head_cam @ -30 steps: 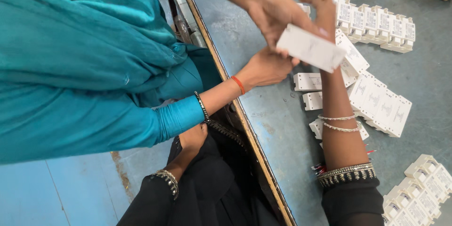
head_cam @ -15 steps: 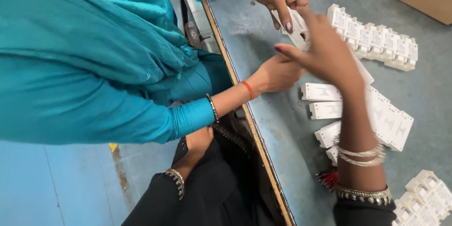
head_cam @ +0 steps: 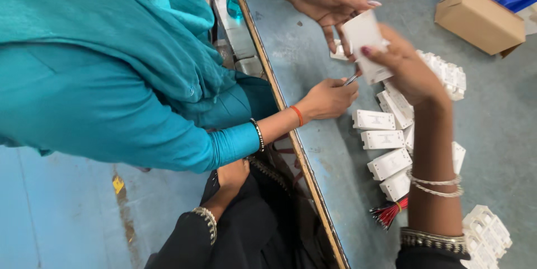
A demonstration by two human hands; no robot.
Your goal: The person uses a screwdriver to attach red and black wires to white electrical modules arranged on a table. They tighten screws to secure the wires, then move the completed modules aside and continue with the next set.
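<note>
One white rectangular part (head_cam: 366, 42) is held above the grey table (head_cam: 313, 151), gripped by the right hand (head_cam: 405, 70), whose forearm rises from the lower edge. A co-worker's hand (head_cam: 327, 3) touches its top. The left hand (head_cam: 229, 179) rests loosely curled in the lap. White parts (head_cam: 386, 137) lie beneath.

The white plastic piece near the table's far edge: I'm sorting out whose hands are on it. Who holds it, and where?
The right hand grips the white plastic piece at its lower end; a co-worker's hand holds its top.
</note>
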